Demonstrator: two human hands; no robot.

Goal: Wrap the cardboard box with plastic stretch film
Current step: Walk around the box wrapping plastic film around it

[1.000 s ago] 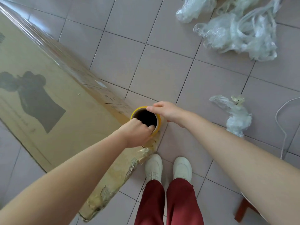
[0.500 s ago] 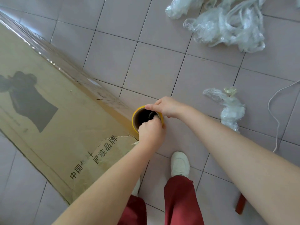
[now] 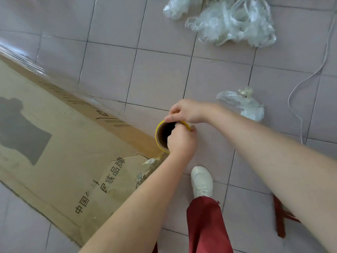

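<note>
A long flat cardboard box with black print lies across the tiled floor on the left. Clear stretch film runs taut along its far edge up to the roll. The stretch film roll is seen end-on, with a yellow rim and a dark hollow core, at the box's near corner. My left hand grips the roll's near rim, fingers curled into the core. My right hand pinches the far rim from above.
Crumpled heaps of used film lie at the top right, and a smaller wad sits right of my hands. A white cable trails down the right side. A red stool leg stands at lower right, my white shoe below the roll.
The roll and both hands have moved right past the box's corner, drawing film along the far edge. My left foot has stepped out of sight and more of the box's print shows.
</note>
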